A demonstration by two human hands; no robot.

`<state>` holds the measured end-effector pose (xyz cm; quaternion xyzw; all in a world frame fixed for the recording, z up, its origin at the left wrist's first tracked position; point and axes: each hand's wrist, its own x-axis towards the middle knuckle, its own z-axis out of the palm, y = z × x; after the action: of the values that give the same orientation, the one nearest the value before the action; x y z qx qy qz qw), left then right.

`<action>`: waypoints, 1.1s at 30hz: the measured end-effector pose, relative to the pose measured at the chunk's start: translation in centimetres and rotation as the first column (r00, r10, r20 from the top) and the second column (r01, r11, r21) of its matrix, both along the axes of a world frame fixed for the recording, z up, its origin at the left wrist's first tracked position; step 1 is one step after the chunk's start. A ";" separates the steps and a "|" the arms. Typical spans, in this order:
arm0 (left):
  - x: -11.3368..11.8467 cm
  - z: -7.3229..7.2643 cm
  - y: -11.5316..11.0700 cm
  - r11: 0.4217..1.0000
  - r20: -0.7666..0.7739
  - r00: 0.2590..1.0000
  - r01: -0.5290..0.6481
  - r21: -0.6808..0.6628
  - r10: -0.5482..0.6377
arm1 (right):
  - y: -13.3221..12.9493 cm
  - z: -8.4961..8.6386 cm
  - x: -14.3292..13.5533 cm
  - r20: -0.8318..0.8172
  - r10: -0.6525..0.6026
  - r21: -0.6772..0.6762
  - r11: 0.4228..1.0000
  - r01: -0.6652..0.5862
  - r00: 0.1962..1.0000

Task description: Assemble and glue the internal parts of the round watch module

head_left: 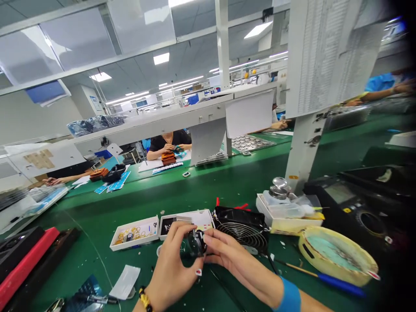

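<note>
A small, glossy black round device [196, 243] is held up over the green bench, and its exact kind is hard to make out. My left hand [172, 262] curls around it, thumb below and fingers above. From the other side, my right hand [225, 251] pinches its edge with fingers and thumb. A small white tag with a red mark [199, 272] shows at my left thumb tip. Just behind the hands are a white box of yellow rings [136, 234] and a second white box with dark parts [195, 216], partly hidden by my fingers.
To the right stand a black fan [242, 229], a white tray with a bottle [279, 221], a yellow round dish [338, 255] and a blue-handled tool [341, 284]. A white post [302, 151] rises behind. At left lie a red bar [29, 264] and a white packet [125, 281]. Other people sit opposite.
</note>
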<state>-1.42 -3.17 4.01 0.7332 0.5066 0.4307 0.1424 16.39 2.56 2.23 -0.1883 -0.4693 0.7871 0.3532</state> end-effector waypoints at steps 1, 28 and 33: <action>0.1 0.0 0.0 1.000 0.005 1.000 0.000 0.003 0.000 | 0.0 0.0 0.0 -0.005 0.008 0.000 1.000 -0.008 1.000; -0.2 0.0 -0.1 0.998 0.061 0.997 -0.041 -0.048 0.044 | -0.3 0.3 -0.2 0.077 -0.132 0.268 0.957 0.107 0.988; -0.3 0.0 -0.1 0.998 0.060 0.997 -0.042 -0.055 0.045 | -0.3 0.2 -0.2 0.066 -0.134 0.257 0.960 0.113 0.989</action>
<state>-1.67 -3.29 4.06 0.7045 0.5290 0.4423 0.1679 16.22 2.22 2.44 -0.2032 -0.5672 0.6889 0.4031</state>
